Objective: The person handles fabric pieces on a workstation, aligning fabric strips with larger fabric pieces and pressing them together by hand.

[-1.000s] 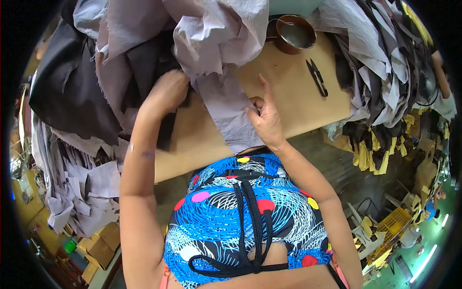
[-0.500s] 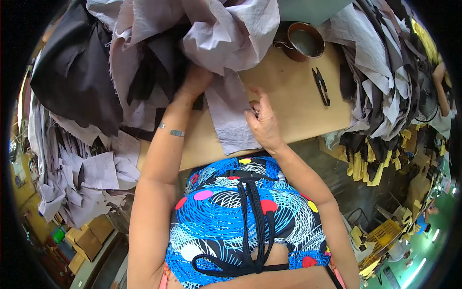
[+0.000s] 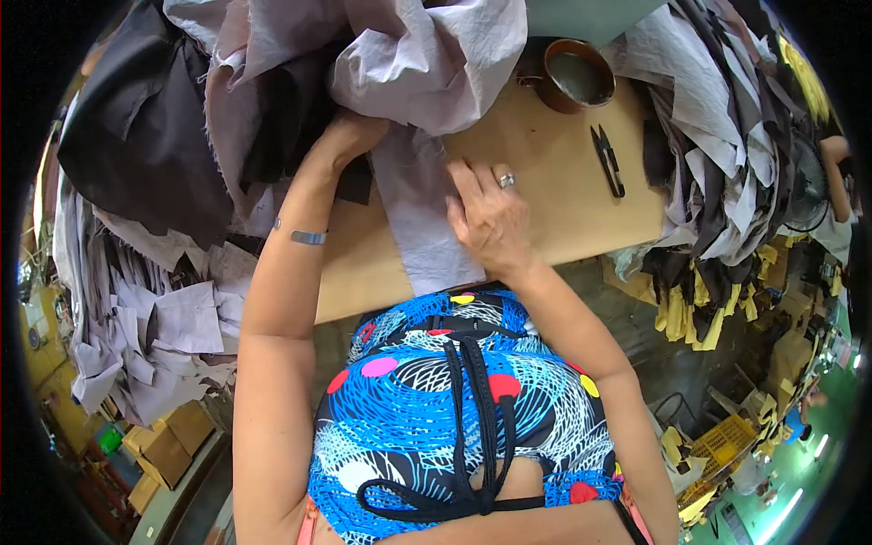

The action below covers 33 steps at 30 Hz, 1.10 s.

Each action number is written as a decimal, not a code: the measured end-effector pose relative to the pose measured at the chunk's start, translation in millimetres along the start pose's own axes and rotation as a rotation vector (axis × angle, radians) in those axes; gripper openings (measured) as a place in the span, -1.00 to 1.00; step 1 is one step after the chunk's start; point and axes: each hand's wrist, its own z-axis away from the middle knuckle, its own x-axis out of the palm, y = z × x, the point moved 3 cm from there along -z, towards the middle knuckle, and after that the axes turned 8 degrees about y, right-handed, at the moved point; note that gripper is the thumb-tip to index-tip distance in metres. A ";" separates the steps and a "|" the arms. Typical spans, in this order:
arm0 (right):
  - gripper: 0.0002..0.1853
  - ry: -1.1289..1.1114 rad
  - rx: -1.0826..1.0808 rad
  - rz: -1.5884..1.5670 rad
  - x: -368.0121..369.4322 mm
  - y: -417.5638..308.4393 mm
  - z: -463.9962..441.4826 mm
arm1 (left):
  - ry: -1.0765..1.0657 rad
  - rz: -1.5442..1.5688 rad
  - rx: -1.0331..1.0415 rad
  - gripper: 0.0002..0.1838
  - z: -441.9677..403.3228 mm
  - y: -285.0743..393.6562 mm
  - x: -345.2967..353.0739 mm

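A pale lilac-grey cloth strip [image 3: 422, 213] runs down the tabletop toward my body. Bunched cloth of the same colour [image 3: 418, 68] covers its far end. My left hand [image 3: 356, 136] reaches in at the edge of that bunch, beside the strip; its fingers are hidden under the folds. Over the strip's right edge lies my right hand [image 3: 492, 216], a ring on one finger, the fingers slightly bent and apart, with nothing visible in them. Dark cloth [image 3: 291, 118] hangs to the left of my left hand.
Black thread snips [image 3: 607, 162] lie on the table [image 3: 545, 209] at the right, below a brown bowl [image 3: 579, 77]. Piles of grey and dark cloth [image 3: 718, 118] rise at the right edge, with more cut pieces [image 3: 173, 318] at the left. Another person's arm [image 3: 836, 173] shows far right.
My left hand has shifted slightly left and up. My right hand has turned palm-down, its fingers moving left onto the strip. The strip and bunched cloth have moved a little left.
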 end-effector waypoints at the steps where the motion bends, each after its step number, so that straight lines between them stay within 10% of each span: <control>1: -0.53 -0.005 -0.060 -0.009 1.8 1.4 -6.0 | -0.012 0.045 -0.011 -0.54 1.5 4.6 0.1; 8: -0.64 -0.025 -0.177 -0.092 45.9 25.6 -17.3 | -0.006 -0.076 0.111 -0.51 5.1 -0.7 0.2; 11: -0.68 0.016 -0.181 -0.126 46.6 28.2 -16.5 | -0.105 -0.037 -0.135 -0.48 14.6 10.4 -19.8; 14: -0.67 -0.019 -0.179 -0.098 43.9 24.9 -17.3 | 0.400 -0.139 0.564 -0.45 7.4 -43.9 13.4; 15: -0.67 -0.038 -0.175 -0.082 43.1 24.0 -17.4 | 0.329 0.006 0.330 -0.41 11.3 -24.5 8.1; 20: -0.66 -0.033 -0.208 -0.049 44.0 23.6 -12.9 | 0.279 -0.484 0.530 -0.45 16.3 28.4 -16.4; 26: -0.65 -0.026 -0.319 -0.010 47.3 23.4 -10.6 | -0.438 -0.196 0.239 -0.55 13.9 41.6 -44.9; 30: -0.64 -0.027 -0.285 -0.020 48.8 22.6 -9.4 | -0.899 0.733 0.100 -0.50 41.0 56.1 -54.9; 33: -0.63 -0.059 -0.264 -0.167 44.3 23.0 -12.0 | -0.816 0.966 0.215 -0.33 38.7 70.9 -32.3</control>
